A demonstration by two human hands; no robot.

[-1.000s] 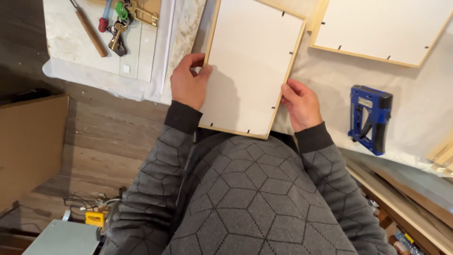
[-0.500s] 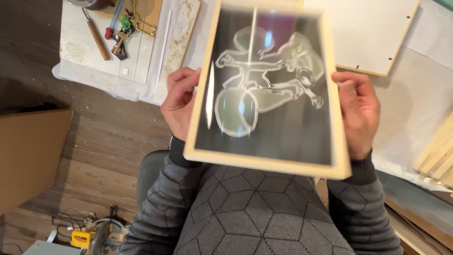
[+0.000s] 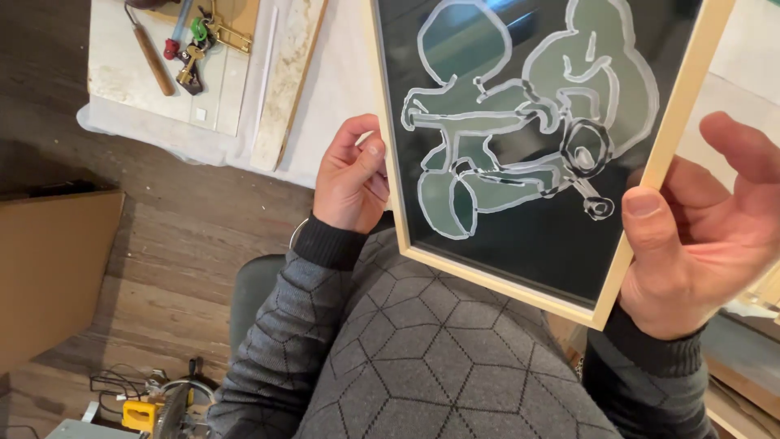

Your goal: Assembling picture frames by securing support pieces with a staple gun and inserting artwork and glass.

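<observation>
While only the head view is on offer, it shows plenty: a light wooden picture frame [image 3: 650, 154] with a dark glazed print, white-outlined green figures on black, is held up tilted between chest and desk, its face turned toward the camera. The left hand [image 3: 351, 177] clasps the frame's left rail, thumb on the front edge and fingers curled behind. The right hand [image 3: 699, 236] grips the lower right corner, thumb pressed on the front of the rail, the other fingers spread loosely behind and partly open. Both hands therefore grasp the frame; neither is released.

To handle it well, I judge that the grip should stay on the wooden rails and off the glass, since the pane would take smears, and that the weight wants sharing evenly so the tilted frame does not twist at its corners.

Beyond the frame lies the white cloth-covered desk [image 3: 341, 81]. On its far left sit a wooden-handled tool [image 3: 150, 53], a bunch of keys with red and green caps [image 3: 188, 50], and a pale wooden strip [image 3: 286, 81] lying near the edge. Below are a grey patterned jumper [image 3: 422, 349], a brown cardboard sheet [image 3: 49, 268] on the wooden floor [image 3: 179, 252], and a yellow power tool [image 3: 150, 410] at the bottom.
</observation>
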